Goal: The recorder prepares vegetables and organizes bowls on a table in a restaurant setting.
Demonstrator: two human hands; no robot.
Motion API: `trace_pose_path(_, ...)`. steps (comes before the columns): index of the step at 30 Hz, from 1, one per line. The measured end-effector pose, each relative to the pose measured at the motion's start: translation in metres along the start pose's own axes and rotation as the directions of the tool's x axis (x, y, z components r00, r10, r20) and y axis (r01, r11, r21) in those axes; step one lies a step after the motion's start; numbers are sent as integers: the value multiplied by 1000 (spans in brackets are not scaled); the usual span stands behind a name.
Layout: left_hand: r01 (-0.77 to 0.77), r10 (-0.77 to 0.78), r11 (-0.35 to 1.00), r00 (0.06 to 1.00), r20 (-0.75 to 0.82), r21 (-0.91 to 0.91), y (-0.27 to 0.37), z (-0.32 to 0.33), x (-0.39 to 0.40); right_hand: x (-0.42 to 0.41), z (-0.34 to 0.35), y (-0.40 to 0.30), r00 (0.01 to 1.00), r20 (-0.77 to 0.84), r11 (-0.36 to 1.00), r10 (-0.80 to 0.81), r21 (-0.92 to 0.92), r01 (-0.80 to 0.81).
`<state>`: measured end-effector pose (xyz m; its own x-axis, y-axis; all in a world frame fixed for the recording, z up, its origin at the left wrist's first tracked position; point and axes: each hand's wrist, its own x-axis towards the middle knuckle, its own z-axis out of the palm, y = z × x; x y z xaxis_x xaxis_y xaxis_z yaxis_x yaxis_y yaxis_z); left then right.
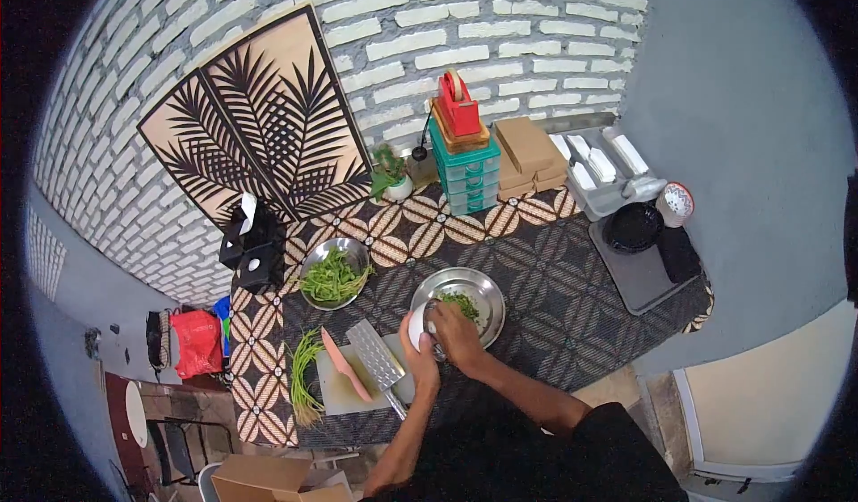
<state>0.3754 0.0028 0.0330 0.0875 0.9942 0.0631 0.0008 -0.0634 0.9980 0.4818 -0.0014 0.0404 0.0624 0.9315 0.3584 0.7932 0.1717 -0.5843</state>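
Note:
My left hand [421, 361] grips a small white container [417, 326], tilted beside a round steel plate [493, 294]. Chopped green herbs [461, 304] lie on that plate. My right hand [459, 336] is at the container's mouth, its fingertips hidden, so what it holds cannot be told. To the left, a cleaver [375, 349] with a dimpled blade and a pink knife [345, 366] rest on a pale cutting board [335, 395]. A bunch of long green stems with roots [305, 378] lies along the board's left edge.
A steel bowl of leafy greens [335, 275] stands behind the board. Farther back are a teal drawer unit [469, 180] topped by a red tape dispenser [460, 110], and brown boxes [529, 150]. At right, a grey tray [633, 287] carries black bowls [633, 227].

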Motion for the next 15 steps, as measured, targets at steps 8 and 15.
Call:
trace_pose_path(8,154,-179,827,984,5,-540,2,-4,11,16,-14,34,861,-402,946,312,216,-242)
trace_pose_path(15,487,-265,473,873,409,-734,11,-25,12,-10,-25,29,875,-61,637,481,709,-301)
